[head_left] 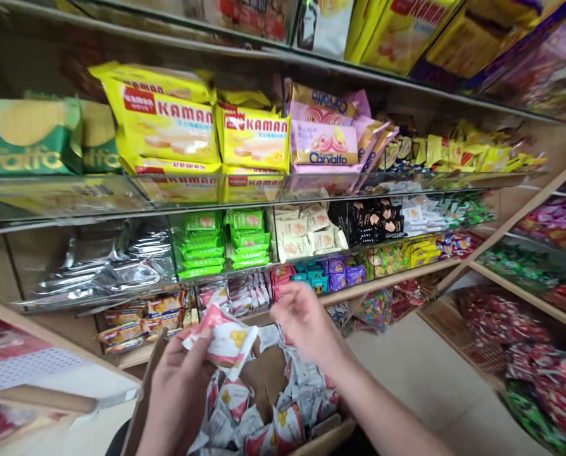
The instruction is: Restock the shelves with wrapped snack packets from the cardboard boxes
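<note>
**Pinched in the left hand (183, 373): one pink-and-white packet (228, 339) above a carton (266, 380)**

Thumb and fingers of the left hand clasped the packet, its yellow picture facing up, over the left part of the open carton. Opposite, the right hand (306, 323) was raised above the carton's far side, blurred, with its fingers curled; whether it gripped anything could not be told.

Loose wrapped packets (287, 427) lay jumbled around the carton's inside, with bare brown cardboard showing at the middle. Just beyond, similar red-and-white packets (247, 294) stood on the lowest shelf, near orange-brown packets (145, 320) to the left. One level up sat silver packets (116, 253), bright green packs (202, 247) and cream packs (306, 231). Higher still, yellow KAMAN packs (181, 126) stood beside purple Carvalto packs (323, 142).
</note>
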Demonstrator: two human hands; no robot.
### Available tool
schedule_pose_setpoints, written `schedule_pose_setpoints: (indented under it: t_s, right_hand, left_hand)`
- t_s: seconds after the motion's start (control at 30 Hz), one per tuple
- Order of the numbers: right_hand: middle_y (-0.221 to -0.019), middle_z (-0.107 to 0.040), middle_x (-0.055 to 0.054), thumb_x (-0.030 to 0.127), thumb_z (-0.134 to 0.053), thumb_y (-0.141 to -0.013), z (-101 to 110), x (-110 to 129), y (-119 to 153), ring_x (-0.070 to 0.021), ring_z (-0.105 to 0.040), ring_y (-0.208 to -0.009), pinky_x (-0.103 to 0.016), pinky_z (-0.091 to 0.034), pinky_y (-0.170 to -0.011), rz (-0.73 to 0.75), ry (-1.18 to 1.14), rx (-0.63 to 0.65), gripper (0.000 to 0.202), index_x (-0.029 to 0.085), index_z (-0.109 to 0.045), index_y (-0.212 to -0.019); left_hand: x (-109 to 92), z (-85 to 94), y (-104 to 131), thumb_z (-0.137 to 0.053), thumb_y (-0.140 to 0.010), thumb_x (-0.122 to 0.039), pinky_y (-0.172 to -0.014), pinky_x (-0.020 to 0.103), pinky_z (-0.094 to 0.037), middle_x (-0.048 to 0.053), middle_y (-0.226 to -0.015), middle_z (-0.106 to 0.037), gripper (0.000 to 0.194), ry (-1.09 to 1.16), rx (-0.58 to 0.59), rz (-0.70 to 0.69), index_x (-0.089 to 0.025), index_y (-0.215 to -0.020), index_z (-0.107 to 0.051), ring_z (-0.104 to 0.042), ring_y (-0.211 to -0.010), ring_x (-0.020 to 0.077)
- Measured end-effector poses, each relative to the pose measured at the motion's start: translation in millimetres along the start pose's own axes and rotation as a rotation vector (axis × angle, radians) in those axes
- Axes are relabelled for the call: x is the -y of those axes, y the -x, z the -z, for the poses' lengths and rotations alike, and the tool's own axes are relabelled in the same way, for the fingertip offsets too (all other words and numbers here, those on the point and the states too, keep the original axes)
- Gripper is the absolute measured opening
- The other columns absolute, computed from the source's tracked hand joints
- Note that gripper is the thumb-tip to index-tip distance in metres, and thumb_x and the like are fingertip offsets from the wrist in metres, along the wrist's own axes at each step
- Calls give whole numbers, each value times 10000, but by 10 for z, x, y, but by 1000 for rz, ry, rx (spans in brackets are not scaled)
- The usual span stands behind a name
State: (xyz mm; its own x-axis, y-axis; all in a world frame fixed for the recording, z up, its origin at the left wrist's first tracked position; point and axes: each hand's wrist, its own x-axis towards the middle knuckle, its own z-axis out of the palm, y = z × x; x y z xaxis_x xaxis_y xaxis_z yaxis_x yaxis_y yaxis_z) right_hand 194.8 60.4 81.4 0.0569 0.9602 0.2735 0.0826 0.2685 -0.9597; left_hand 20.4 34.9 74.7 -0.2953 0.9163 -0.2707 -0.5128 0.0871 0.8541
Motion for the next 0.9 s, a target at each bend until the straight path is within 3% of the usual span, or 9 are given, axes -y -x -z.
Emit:
schedule_pose_setpoints:
  t_s: [0.03, 0.17, 0.3, 0.4, 0.5, 0.6, 0.7, 0.8, 0.9]
  right_hand:
    - [-771, -520, -6, 414, -571, -721, -153, -82, 81, -112, -508, -661, -217, -403, -570, -67, -64, 93, 369, 185, -434, -976]
    - [-629, -480, 19, 498, -423, -793, -543, -445, 382, -102, -458, -596, -202, -366, -536, -287, -57, 92, 334, 172, -483, -751]
    - [-561, -439, 39, 497, -413, -801, -562, -559, 437, -93, -411, -547, -192, -317, -503, -238, 90, 83, 346, 177, -487, -695]
    - [-560, -430, 30, 465, -339, -846, -533, -578, 416, -95, -398, -539, -202, -305, -503, -176, 166, 39, 367, 178, -451, -648]
    - [-556, -415, 27, 447, -321, -858, -530, -627, 458, -99, -393, -541, -210, -314, -516, -166, 180, 20, 371, 179, -437, -630]
    - [-605, -464, 30, 436, -438, -809, -525, -703, 549, -101, -434, -569, -210, -357, -549, -220, 6, 193, 269, 181, -514, -770]
    - [-734, -568, 17, 385, -589, -707, -503, -827, 536, -120, -526, -649, -227, -418, -609, -361, -187, 413, 301, 186, -528, -925]
    - [-779, -612, -11, 332, -592, -695, -502, -1027, 271, -140, -573, -672, -239, -445, -602, -427, 12, 253, 282, 162, -518, -908]
    - [-827, -626, -54, 301, -527, -743, -592, -1243, -185, -153, -587, -640, -254, -448, -561, -359, 367, 27, 298, 137, -484, -989]
  left_hand:
    - [48, -8, 38, -746, -518, -223, -499, 222, -489, -23, -673, -671, 315, 36, 23, 17, -196, -778, -570, -625, -567, 137]
    - [212, 75, 147, -733, -564, -223, -538, 197, -480, -30, -794, -667, 324, 14, 103, 104, -215, -843, -569, -628, -649, 119]
    - [274, 202, 126, -628, -671, -418, -480, 185, -440, -17, -720, -662, 296, -218, 149, 187, -184, -851, -605, -605, -603, 125]
    - [326, 276, 82, -531, -722, -499, -489, 202, -432, -33, -619, -643, 336, -391, 224, 117, -186, -811, -614, -565, -534, 122]
    - [396, 347, 54, -476, -733, -545, -460, 208, -418, -48, -506, -578, 383, -575, 197, 48, -186, -768, -604, -508, -460, 115]
    - [442, 413, 20, -418, -735, -592, -404, 213, -394, -60, -400, -477, 453, -722, 140, -3, -177, -751, -599, -462, -399, 118]
    - [420, 504, -16, -396, -753, -577, -420, 239, -434, -51, -407, -504, 491, -844, 186, -10, -166, -926, -603, -513, -409, 148]
    - [331, 711, -5, -469, -733, -527, -526, 256, -505, -4, -663, -666, 502, -983, 225, -111, -199, -1107, -531, -628, -587, 179]
    - [255, 1077, 65, -542, -684, -492, -684, 235, -529, 6, -926, -695, 407, -1122, 215, -239, -252, -1007, -600, -651, -830, 193]
